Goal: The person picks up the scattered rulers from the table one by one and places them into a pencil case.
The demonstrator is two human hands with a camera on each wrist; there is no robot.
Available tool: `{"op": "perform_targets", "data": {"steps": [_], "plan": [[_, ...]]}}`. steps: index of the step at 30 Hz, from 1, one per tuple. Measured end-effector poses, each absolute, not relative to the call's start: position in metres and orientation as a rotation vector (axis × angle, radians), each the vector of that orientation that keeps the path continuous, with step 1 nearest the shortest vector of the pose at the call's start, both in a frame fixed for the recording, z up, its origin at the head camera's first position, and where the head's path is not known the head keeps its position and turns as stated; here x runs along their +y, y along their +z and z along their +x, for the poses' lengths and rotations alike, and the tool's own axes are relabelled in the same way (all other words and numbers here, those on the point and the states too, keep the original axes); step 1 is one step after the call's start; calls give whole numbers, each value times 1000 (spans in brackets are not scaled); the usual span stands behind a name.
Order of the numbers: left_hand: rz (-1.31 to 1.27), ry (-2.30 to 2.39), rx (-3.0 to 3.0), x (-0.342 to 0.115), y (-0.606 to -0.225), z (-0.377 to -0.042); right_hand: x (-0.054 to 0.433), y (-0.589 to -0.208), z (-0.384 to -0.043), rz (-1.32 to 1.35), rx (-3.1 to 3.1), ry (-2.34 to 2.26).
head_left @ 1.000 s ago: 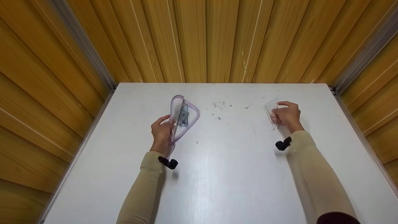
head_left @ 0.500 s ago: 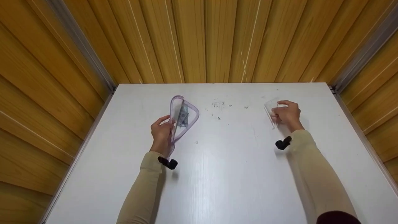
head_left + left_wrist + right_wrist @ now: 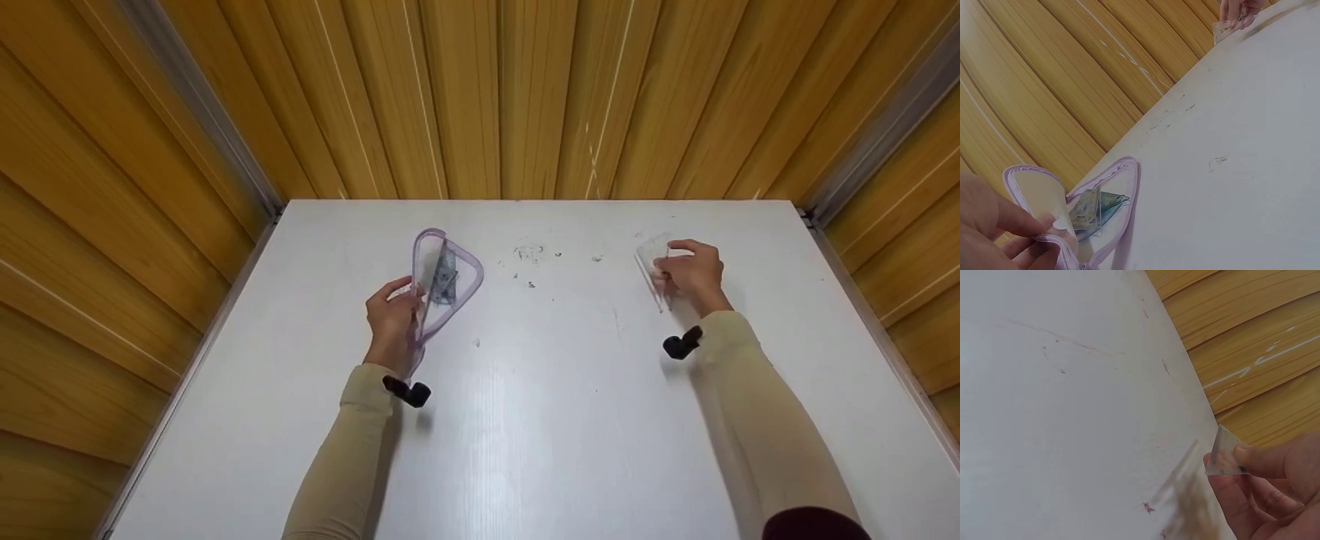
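Note:
My left hand [image 3: 394, 315] grips the edge of a clear zip pouch [image 3: 429, 262] with lilac trim, its mouth spread wide on the left half of the table. Inside the pouch, the left wrist view shows green-tinted and clear flat plastic pieces [image 3: 1092, 208], one with a pointed corner. Over at the right, my right hand [image 3: 696, 276] pinches a clear plastic set square [image 3: 1223, 454] between thumb and fingers, held tilted just above the table. Part of the set square is hidden behind the fingers, and its edges are faint in the head view.
A white table [image 3: 525, 420] with dark scuff marks [image 3: 529, 253] near its back lies under both hands. Yellow wood-look panels [image 3: 495, 97] wall off its back and sides. A dark round object [image 3: 814, 525] shows at the bottom right.
My right hand with the set square has shifted very slightly upward in the head view. My left hand and the pouch hold nearly the same place.

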State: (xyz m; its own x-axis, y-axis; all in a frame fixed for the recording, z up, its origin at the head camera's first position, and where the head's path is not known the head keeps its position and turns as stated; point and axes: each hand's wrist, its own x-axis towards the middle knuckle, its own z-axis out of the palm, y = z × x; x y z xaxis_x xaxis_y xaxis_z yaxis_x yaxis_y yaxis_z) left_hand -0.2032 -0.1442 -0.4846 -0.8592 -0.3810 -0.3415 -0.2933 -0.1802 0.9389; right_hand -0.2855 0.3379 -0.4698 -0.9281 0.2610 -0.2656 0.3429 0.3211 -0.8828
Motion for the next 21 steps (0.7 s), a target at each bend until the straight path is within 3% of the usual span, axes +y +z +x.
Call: {"op": "perform_targets", "data": {"steps": [21], "plan": [[764, -2180, -2002, -146, -487, -201, 312, -462, -293, 495, 2409, -1820]]}}
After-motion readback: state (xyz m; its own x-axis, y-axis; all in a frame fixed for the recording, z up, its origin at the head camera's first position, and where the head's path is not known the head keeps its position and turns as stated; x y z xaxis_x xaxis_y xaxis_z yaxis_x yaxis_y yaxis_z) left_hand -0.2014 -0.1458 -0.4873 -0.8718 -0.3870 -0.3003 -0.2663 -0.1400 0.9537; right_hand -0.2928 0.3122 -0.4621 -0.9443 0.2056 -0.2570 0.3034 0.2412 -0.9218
